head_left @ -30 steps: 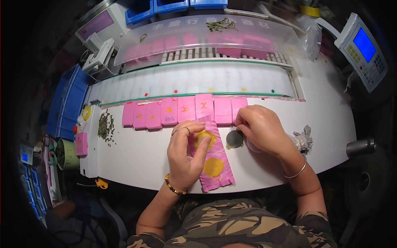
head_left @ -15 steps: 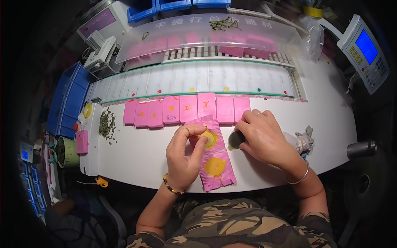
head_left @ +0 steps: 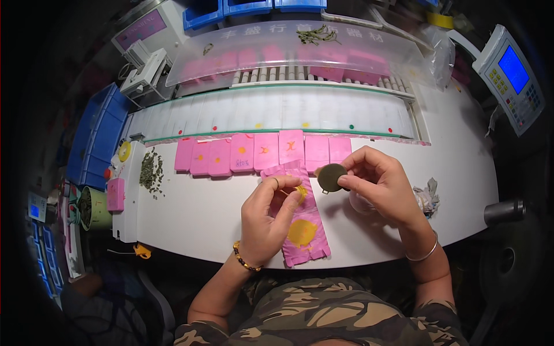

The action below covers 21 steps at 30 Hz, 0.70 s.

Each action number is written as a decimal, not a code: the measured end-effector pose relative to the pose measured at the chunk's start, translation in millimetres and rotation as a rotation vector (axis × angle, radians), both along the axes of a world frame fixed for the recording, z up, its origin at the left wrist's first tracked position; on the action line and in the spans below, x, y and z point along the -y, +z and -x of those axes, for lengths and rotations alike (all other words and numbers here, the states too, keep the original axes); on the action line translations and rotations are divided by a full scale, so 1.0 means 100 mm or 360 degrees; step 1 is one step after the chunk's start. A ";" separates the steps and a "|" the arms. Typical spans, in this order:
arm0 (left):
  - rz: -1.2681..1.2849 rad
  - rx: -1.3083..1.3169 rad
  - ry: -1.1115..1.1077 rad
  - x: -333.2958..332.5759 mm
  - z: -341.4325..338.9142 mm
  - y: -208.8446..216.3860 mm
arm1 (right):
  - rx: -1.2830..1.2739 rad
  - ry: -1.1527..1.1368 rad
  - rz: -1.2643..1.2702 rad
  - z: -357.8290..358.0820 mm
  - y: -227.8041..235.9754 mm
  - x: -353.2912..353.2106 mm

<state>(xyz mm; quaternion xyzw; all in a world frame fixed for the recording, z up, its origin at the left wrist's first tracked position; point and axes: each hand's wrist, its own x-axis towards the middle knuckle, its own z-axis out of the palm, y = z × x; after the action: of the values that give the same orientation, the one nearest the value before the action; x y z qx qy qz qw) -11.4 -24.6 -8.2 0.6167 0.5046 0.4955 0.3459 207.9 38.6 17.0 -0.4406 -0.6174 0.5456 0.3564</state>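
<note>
Head view: yellow-green bucket (head_left: 100, 203) at far left holds dark green bits, exact kind hard to tell. Blue crate (head_left: 98, 138) behind it — inside not readable at this angle. Blue bins (head_left: 248, 8) along the top edge are cut off, contents out of sight. Green-edged rack (head_left: 283, 112) carries a row of white panels, small coloured dots along the front. Frosted cover (head_left: 254, 43) has dark green branched pieces (head_left: 318, 36) lying on top; pink blocks beneath show only blurred through it.

Right hand (head_left: 382, 187): fingers pinching a dark round disc (head_left: 332, 177) by its right edge, raised over the tabletop (head_left: 190, 216). Clear rounded item (head_left: 359, 204) below that hand, mostly covered.

Left hand (head_left: 264, 225): thumb and fingers closed on a small yellow piece (head_left: 302, 195), partly masked by the fingertips, above a pink strip (head_left: 316, 248). Yellow round patch (head_left: 302, 232) shows on the strip's lower half; upper half partly hidden by the left hand.
</note>
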 end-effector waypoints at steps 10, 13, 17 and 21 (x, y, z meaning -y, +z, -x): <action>0.0564 0.0678 -0.0180 -0.04 0.02 0.12 | -0.0158 0.0156 0.0326 0.06 0.11 0.11; 0.0556 0.0594 -0.0183 -0.04 0.03 0.12 | -0.0140 0.0163 0.0283 0.09 0.07 0.13; 0.0487 0.0467 -0.0176 -0.04 0.04 0.10 | -0.0179 0.0203 0.0344 0.13 0.04 0.15; 0.0257 0.0147 -0.0095 -0.03 0.06 0.10 | -0.0211 0.0209 0.0350 0.18 0.01 0.16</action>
<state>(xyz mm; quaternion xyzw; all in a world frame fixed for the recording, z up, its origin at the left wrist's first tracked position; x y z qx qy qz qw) -17.4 -21.3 1.4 0.5781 0.5079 0.4704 0.4319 190.0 22.2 18.0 -0.3986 -0.5565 0.6601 0.3095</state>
